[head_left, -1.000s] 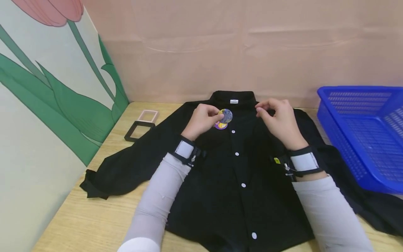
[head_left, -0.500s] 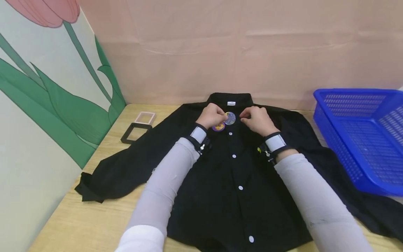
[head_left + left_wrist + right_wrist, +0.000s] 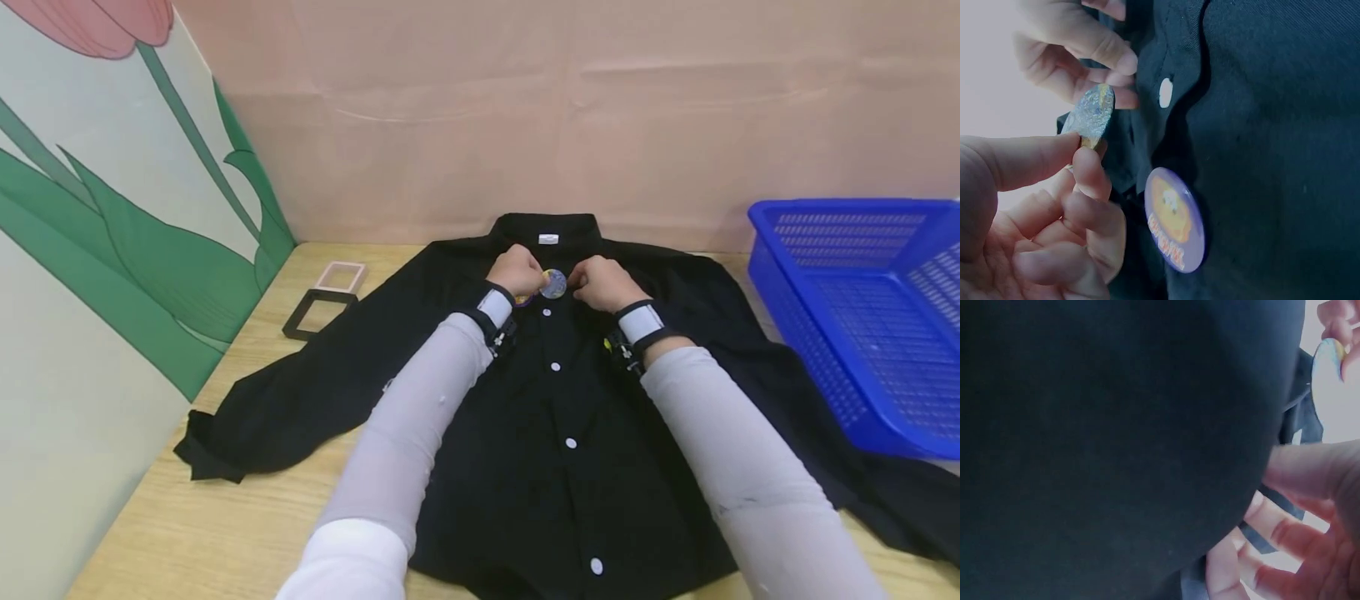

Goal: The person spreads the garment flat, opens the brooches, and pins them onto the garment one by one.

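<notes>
My left hand pinches a round pin badge, silvery blue with a yellow patch, between thumb and index finger. The badge is held up on edge over the upper front of a black button-up shirt. Below it on the cloth sits a second badge, purple-rimmed with a yellow-orange picture, partly covered by the left hand in the head view. Just right of the held badge, my right hand has its fingertips at the shirt front near the top buttons, thumb and fingers apart; folds of cloth partly hide them.
The shirt lies spread on a wooden table, collar toward the pink back wall. A black square frame and a pale pink frame lie by the left sleeve. At right, a blue basket stands beside the right sleeve.
My right hand has come down and left to the shirt front near the badge. The left hand has shifted slightly right with its badge, covering more of the purple one.
</notes>
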`<state>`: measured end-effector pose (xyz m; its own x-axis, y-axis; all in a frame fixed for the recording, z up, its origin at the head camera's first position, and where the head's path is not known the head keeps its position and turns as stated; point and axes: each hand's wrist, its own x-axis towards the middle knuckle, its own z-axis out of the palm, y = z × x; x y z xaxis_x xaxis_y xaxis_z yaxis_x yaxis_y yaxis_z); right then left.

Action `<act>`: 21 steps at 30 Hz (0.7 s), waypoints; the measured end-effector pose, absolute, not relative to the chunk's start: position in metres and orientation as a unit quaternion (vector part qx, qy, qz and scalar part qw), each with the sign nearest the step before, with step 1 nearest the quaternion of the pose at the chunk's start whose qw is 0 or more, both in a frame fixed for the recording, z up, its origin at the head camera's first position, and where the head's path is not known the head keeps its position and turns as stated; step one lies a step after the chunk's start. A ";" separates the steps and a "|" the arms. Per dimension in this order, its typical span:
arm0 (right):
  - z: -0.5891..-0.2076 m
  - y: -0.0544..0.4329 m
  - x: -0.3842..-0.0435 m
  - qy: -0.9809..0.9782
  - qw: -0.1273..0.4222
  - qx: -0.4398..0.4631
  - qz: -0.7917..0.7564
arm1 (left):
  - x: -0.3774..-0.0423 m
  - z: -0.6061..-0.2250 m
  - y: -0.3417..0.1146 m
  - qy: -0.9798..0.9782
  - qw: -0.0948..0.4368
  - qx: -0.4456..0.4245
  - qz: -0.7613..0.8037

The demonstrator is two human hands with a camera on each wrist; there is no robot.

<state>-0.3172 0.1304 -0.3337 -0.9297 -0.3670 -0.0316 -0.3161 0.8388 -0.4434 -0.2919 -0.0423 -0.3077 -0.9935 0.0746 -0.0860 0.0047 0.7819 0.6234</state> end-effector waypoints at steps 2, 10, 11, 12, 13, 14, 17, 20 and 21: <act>-0.334 0.130 -0.319 0.961 0.055 -0.171 -0.208 | -0.293 -0.310 -0.039 0.941 0.055 0.015 0.334; -0.340 0.132 -0.326 0.969 0.058 -0.174 -0.168 | -0.299 -0.320 -0.024 0.929 0.083 -0.011 0.359; -0.342 0.134 -0.327 0.968 0.059 -0.177 -0.166 | -0.299 -0.321 -0.022 0.928 0.087 -0.013 0.363; -0.343 0.135 -0.328 0.968 0.059 -0.180 -0.166 | -0.299 -0.322 -0.021 0.925 0.091 -0.015 0.367; -0.343 0.137 -0.328 0.967 0.058 -0.184 -0.168 | -0.299 -0.322 -0.019 0.925 0.093 -0.016 0.369; -0.343 0.139 -0.328 0.964 0.059 -0.189 -0.177 | -0.299 -0.322 -0.018 0.924 0.095 -0.017 0.370; -0.342 0.145 -0.328 0.955 0.062 -0.198 -0.213 | -0.298 -0.322 -0.015 0.922 0.095 -0.016 0.376; -0.341 0.151 -0.329 0.940 0.078 -0.206 -0.261 | -0.296 -0.319 -0.012 0.917 0.096 -0.008 0.388; -0.340 0.154 -0.329 0.935 0.084 -0.208 -0.274 | -0.295 -0.319 -0.011 0.916 0.096 -0.007 0.390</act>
<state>-0.3290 0.1538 -0.3404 -0.8991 -0.4355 -0.0441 -0.3430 0.7635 -0.5471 -0.2952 -0.0114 -0.3185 -0.9815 0.0620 -0.1809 -0.0877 0.6950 0.7137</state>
